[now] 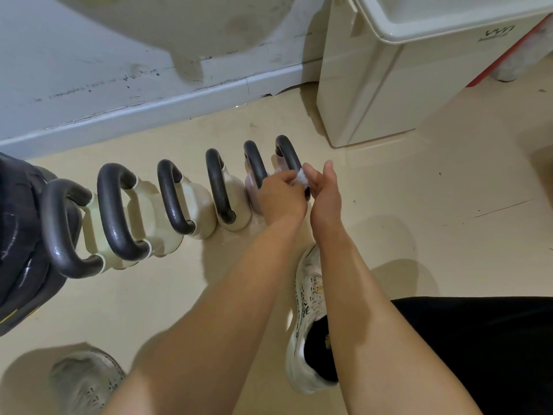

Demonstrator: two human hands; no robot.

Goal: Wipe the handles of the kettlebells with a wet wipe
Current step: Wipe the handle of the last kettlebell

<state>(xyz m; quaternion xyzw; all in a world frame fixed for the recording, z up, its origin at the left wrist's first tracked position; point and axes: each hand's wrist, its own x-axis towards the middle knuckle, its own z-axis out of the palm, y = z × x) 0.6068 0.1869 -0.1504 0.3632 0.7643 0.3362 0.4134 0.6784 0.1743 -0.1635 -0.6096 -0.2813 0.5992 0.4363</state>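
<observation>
Several kettlebells with dark grey handles stand in a row on the beige floor. The four on the left have cream bodies [197, 205]; the two on the right are pale pink [250, 187]. Both my hands meet at the rightmost kettlebell's handle [288, 151]. A crumpled white wet wipe [301, 177] is pinched between my left hand [281, 194] and my right hand [324, 190], against the near end of that handle. The rightmost kettlebell's body is mostly hidden behind my hands.
A white cabinet [377, 94] stands just right of the row. A grey wall base [125, 115] runs behind it. Dark weight plates [21, 244] sit at far left. My white shoes [308, 319] and a black garment [478, 354] are near me.
</observation>
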